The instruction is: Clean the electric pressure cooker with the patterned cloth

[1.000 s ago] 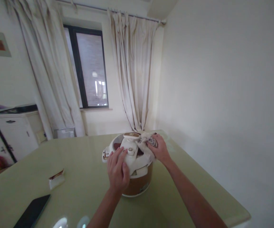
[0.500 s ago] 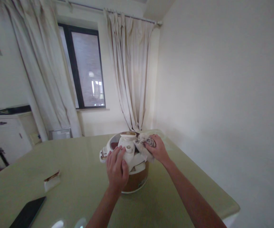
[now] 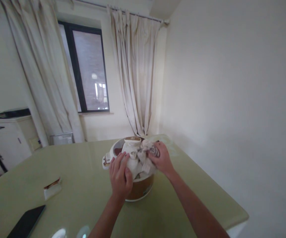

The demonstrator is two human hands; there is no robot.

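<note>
Head view: near the table's [image 3: 194, 198] far right corner, the left hand [image 3: 120, 177] lies flat, fingers spread, steadying the cooker [image 3: 140, 188] lid, while the right hand [image 3: 159, 160] grips a bunched cloth [image 3: 145, 155] against it, apparently mid-wipe; continuing calls for steady pressure.

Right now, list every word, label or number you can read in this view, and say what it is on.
No text can be read.
Cooker: small marks on the lid knob and left tab, too blurred to read.
Cloth in the right hand: a dark print, not legible.
Packet on the table: no readable label.
Phone: dark screen, nothing shown.
Left hand covers part of the lid.
</note>
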